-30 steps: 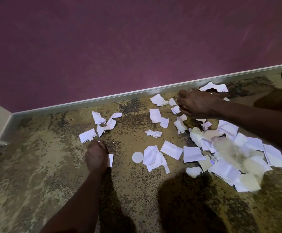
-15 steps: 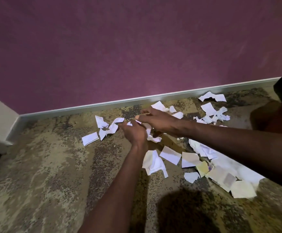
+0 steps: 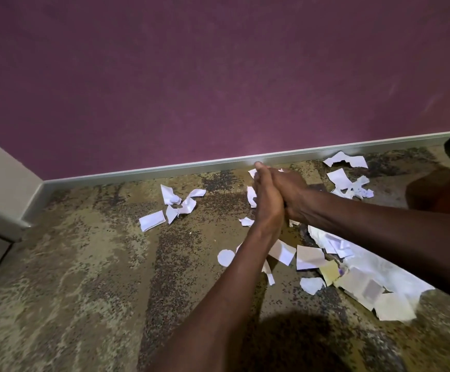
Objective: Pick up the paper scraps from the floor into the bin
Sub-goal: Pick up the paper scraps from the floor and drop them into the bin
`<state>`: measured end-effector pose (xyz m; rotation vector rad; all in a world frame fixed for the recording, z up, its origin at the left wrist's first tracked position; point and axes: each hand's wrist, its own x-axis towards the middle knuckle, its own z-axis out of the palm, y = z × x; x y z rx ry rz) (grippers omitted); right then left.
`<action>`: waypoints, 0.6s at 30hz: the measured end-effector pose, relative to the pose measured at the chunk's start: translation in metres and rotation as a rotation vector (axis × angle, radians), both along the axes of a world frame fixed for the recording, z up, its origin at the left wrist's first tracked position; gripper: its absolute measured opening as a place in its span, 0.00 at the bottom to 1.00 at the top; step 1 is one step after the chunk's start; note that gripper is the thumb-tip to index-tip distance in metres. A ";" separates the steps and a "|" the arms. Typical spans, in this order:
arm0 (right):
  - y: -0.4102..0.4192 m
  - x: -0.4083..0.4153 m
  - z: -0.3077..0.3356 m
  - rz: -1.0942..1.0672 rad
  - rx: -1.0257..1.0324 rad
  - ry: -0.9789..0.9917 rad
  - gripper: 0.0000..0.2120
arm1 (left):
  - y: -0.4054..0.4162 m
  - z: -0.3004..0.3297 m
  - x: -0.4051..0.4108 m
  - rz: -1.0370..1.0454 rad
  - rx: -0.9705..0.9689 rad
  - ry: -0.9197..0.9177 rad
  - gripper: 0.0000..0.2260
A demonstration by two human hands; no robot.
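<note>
White paper scraps (image 3: 253,196) are pressed between two palms above the carpet (image 3: 84,264).

Fingers of the left hand (image 3: 268,200) and right hand (image 3: 289,191) are held flat together; more scraps (image 3: 309,257) are left scattered below.

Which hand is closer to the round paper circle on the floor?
Left. The left hand is above the round paper circle, its forearm passing right beside it. The right hand is pressed against the left on the far side.
</note>
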<state>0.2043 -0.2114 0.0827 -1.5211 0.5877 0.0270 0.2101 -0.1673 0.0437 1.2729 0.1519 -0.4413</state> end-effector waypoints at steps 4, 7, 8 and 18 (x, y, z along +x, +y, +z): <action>-0.008 0.008 -0.009 -0.130 -0.076 0.028 0.17 | 0.004 0.014 -0.006 -0.098 0.090 -0.104 0.52; -0.008 0.017 -0.013 -0.135 -0.253 0.092 0.10 | 0.019 0.017 0.005 -0.022 0.143 -0.175 0.47; -0.008 0.019 -0.013 -0.118 -0.258 0.096 0.08 | 0.028 0.014 0.012 0.071 0.217 -0.179 0.39; -0.030 0.012 -0.026 -0.128 -0.215 0.110 0.04 | 0.232 -0.095 0.081 0.384 1.334 -0.452 0.24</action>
